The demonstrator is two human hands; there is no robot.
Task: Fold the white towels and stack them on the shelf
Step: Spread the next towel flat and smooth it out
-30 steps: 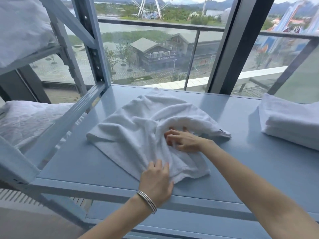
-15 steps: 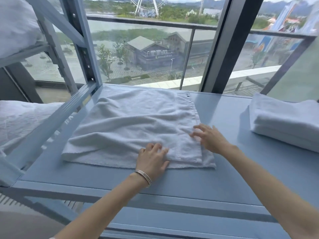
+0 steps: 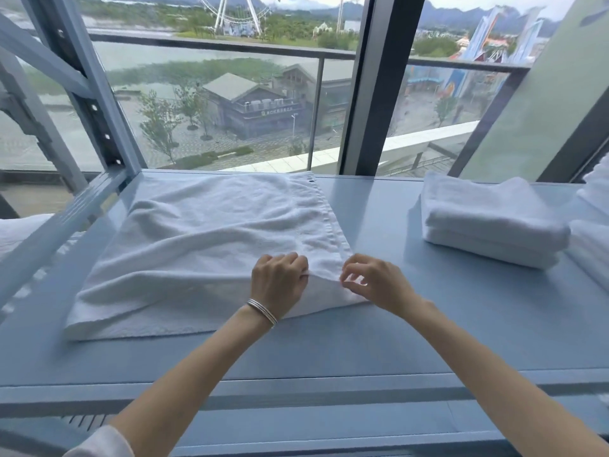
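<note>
- At your far left, the blue shelf frame (image 3: 99,103) rises beside the window, and a white bedding-like mass (image 3: 16,232) lies below it, outside the shelf.
- The white towel (image 3: 204,235) lies spread on the blue shelf surface (image 3: 329,351), its far edge near the window and its near-right corner under your hands. It is rumpled across the middle (one long crease runs toward the corner).
- Your left hand (image 3: 278,285), with thin bracelets (image 3: 262,311) at the wrist, has its fingers curled down onto the towel's near-right part, gripping a raised fold of cloth.
- Your right hand (image 3: 372,285) sits just beside the left, at the towel's right hem; thumb and forefinger are bent together on the corner edge, pinching it, with the other fingers loosely curled above.
- Half a second ago both hands lay flat, fingers straight, pressing the towel smooth, and they were further apart. They have since drawn close together and closed on the cloth, and the corner is lifted slightly off the shelf.
- Further right, well apart from the spread towel, a stack of folded towels (image 3: 487,222) rests on the same surface, with more white folded cloth (image 3: 593,245) at the right edge.
</note>
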